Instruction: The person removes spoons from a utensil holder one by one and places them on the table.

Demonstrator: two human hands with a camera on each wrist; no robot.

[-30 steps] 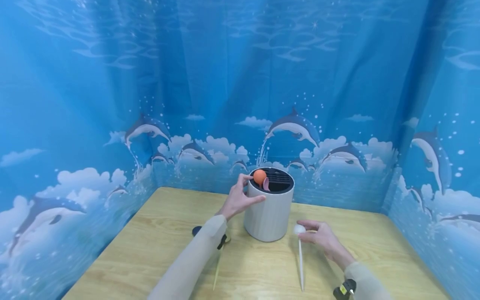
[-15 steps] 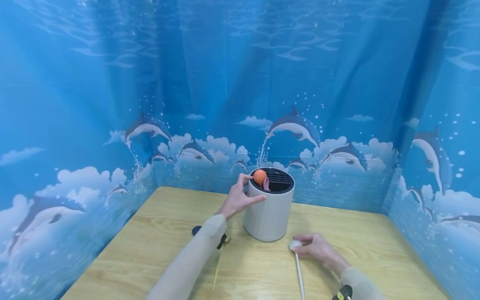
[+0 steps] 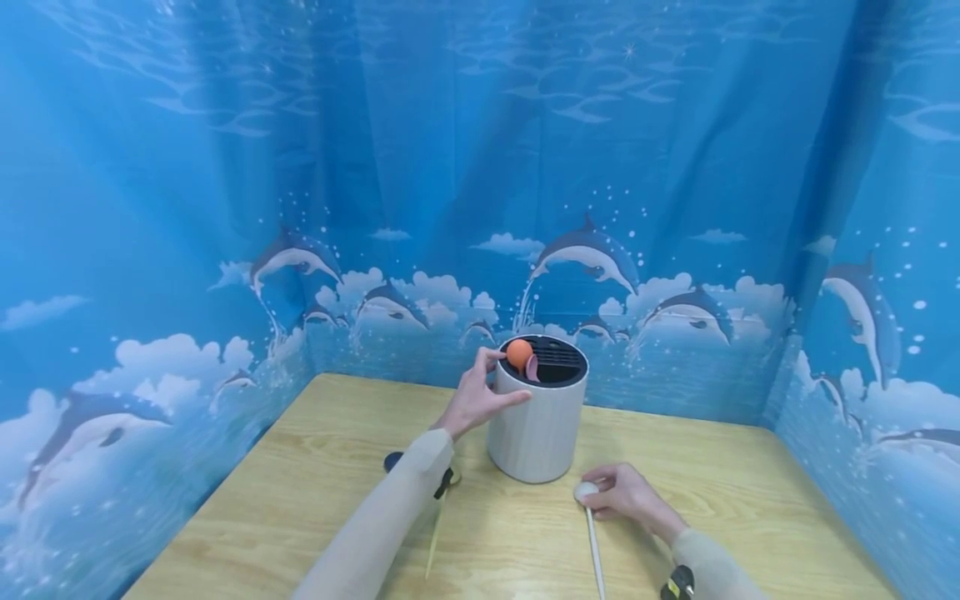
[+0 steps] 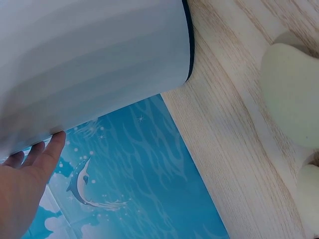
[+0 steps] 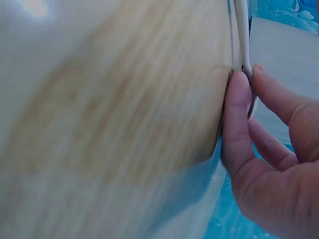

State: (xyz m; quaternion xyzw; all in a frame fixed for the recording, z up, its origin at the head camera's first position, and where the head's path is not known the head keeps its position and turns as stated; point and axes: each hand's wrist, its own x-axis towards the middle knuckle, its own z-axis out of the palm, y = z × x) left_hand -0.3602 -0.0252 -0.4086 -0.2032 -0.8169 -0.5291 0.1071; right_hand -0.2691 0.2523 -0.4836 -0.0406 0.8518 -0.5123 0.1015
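Note:
A white cylindrical utensil holder (image 3: 534, 437) with a black divided top stands on the table. An orange spoon (image 3: 519, 353) and a pink spoon (image 3: 532, 367) stick up from its near-left opening. My left hand (image 3: 477, 395) rests against the holder's left side, index finger at the rim and thumb extended across the front. In the left wrist view its fingertips (image 4: 59, 137) touch the holder's wall. My right hand (image 3: 628, 495) pinches a white spoon (image 3: 592, 542) at its bowl between thumb and fingers, low over the table. The spoon's handle points toward me.
A pale yellow handle (image 3: 435, 537) lies on the wooden table (image 3: 517, 550) beside my left forearm, partly hidden. A dark rounded piece (image 3: 392, 461) shows on that forearm's far side. A blue dolphin-print curtain (image 3: 465, 167) surrounds the table.
My right hand has come down and slightly left, toward me, with the white spoon, whose bowl is now lower and tilted. The left hand has stayed against the holder.

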